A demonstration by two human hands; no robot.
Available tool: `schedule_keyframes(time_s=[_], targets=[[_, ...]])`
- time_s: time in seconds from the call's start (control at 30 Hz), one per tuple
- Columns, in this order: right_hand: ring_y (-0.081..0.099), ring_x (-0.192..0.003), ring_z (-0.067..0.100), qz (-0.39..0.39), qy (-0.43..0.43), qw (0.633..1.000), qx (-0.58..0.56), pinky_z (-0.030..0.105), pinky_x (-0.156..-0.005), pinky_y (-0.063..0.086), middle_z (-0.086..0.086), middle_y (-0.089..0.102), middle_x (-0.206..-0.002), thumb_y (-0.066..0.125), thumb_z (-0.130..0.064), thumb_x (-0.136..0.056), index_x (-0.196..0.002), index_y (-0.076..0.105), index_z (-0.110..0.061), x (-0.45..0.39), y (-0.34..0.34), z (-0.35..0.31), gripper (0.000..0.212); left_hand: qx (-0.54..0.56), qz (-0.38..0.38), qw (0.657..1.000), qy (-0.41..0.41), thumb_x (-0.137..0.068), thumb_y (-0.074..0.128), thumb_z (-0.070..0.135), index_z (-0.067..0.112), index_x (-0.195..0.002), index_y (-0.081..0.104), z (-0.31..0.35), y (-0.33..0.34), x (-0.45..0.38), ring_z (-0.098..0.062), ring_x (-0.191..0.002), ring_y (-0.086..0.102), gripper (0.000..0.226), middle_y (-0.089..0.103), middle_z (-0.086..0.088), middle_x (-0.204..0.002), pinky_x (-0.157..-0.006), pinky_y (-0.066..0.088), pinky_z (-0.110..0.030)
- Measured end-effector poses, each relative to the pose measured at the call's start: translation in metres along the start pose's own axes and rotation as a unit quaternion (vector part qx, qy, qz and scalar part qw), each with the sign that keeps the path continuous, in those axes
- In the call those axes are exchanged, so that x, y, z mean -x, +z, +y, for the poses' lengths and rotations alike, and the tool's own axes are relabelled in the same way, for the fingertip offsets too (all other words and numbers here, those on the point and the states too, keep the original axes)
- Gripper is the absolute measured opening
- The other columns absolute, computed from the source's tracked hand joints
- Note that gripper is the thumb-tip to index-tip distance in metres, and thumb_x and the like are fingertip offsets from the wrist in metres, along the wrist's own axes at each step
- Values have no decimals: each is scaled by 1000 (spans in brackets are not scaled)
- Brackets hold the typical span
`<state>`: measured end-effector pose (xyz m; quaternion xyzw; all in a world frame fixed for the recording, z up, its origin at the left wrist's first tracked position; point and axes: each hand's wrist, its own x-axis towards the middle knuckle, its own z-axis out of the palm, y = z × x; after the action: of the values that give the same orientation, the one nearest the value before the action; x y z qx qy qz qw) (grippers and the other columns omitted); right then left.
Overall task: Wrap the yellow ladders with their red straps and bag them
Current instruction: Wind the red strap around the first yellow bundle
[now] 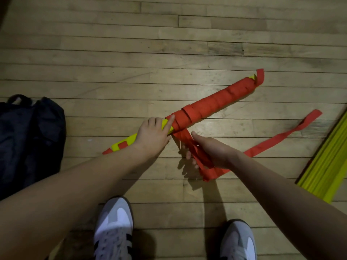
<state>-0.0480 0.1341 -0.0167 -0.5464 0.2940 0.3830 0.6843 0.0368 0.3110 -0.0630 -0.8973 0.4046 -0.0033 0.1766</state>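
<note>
Left hand (151, 136) pins the ladder bundle (187, 115) to the floor (169, 44), fingers curled around it; right hand (208, 152) grips the loose red strap (262, 145), likely keeping tension for the next turn.

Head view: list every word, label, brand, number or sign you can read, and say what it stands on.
None: no text can be read in this view.
Shoes: dark side stripes only, no wording shows.
Dark bag: no label or print to be seen.
Yellow ladder bundle and its red strap: plain, unmarked.
Second yellow ladder: plain.
</note>
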Motion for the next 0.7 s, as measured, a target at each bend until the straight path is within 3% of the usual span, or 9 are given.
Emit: schedule_keyframes(time_s=[0.13, 0.2, 0.4, 0.57, 0.7], targets=[[59, -58, 20, 10, 31, 999, 21, 29, -58, 52, 8, 64, -75, 32, -37, -104, -106, 54, -4, 4, 2, 3, 40, 75, -74, 994, -36, -97, 44, 30, 19, -154, 2, 9, -11, 9, -30, -111, 50, 72, 46, -15, -130, -90, 41, -37], [60, -58, 21, 9, 36, 999, 23, 29, -57, 53, 10, 63, -75, 34, -31, -105, -104, 54, -2, 6, 4, 5, 36, 108, -81, 988, -69, -98, 45, 23, 15, -153, -4, 10, -17, 5, -32, -117, 47, 74, 43, -15, -134, -93, 39, -39], [62, -61, 21, -14, 0, 999, 41, 30, -57, 54, 9, 63, -74, 40, -21, -103, -108, 54, -1, 6, 6, 7, 25, 153, -109, 976, -110, -93, 59, 26, 3, -151, 9, 4, -32, -9, -29, -121, 42, 80, 40, -14, -133, -92, 42, -35], [59, -52, 14, -26, -28, 999, 27, 25, -49, 51, 6, 60, -67, 44, -7, -100, -95, 55, -4, 6, 7, 4, 13, 117, -104, 986, -55, -94, 50, 13, 5, -129, 44, 6, -35, -13, -27, -111, 47, 37, 45, -11, -122, -81, 46, -33], [57, -53, 15, -39, -43, 998, 21, 25, -50, 51, 7, 57, -67, 48, -3, -97, -92, 55, -4, 6, 7, 6, 9, 89, -18, 996, 3, -88, 56, 41, 8, -134, 52, 12, -22, 9, -26, -98, 58, 56, 59, -11, -114, -77, 49, -33]])
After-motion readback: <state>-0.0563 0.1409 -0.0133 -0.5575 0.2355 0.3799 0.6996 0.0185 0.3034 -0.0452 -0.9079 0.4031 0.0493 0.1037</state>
